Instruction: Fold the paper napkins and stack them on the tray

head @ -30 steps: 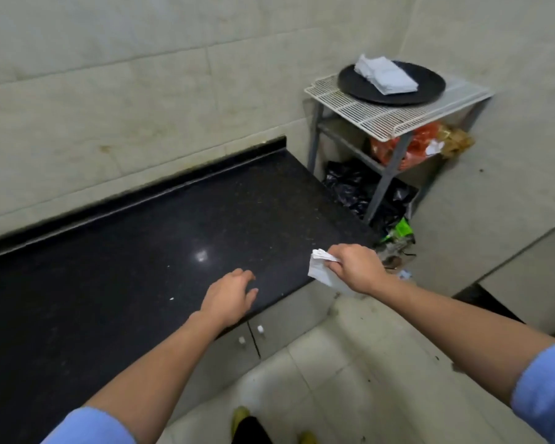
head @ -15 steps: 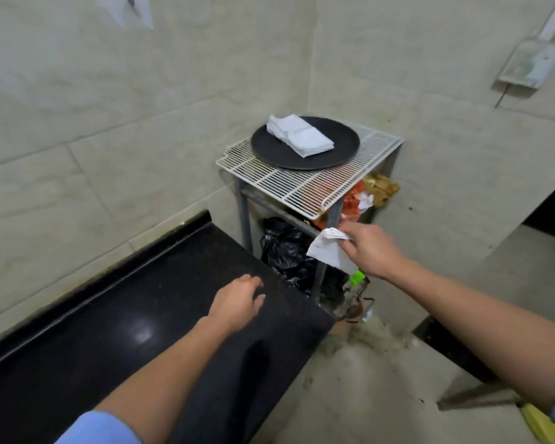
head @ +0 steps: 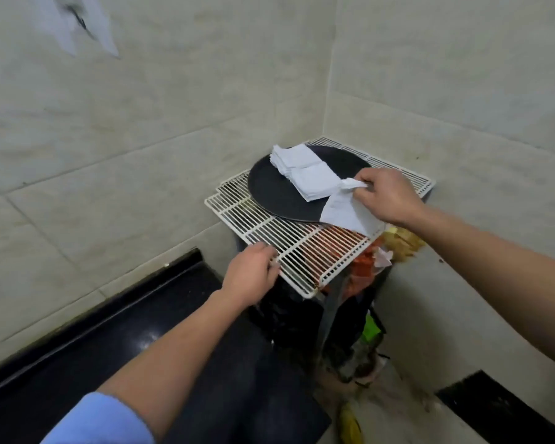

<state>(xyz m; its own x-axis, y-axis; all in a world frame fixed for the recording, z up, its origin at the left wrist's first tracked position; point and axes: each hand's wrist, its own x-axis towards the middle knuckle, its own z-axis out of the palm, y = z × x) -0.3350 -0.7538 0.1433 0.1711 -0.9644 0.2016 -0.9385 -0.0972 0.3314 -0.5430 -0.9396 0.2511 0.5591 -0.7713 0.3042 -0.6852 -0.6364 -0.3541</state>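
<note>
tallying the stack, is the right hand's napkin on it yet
Not yet: the right hand pinches the napkin, hanging over the tray rim beside the stack.

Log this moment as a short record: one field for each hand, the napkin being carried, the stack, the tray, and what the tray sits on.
right hand: pinches the held napkin by its upper corner
held napkin: folded, hanging over the tray's near right rim, not yet on the stack
napkin stack: white, two overlapping piles on the tray's far side
tray: round, black, on the wire rack
wire rack: white, in the wall corner
left hand: fingers curled at the rack's near left edge; grip unclear
</note>
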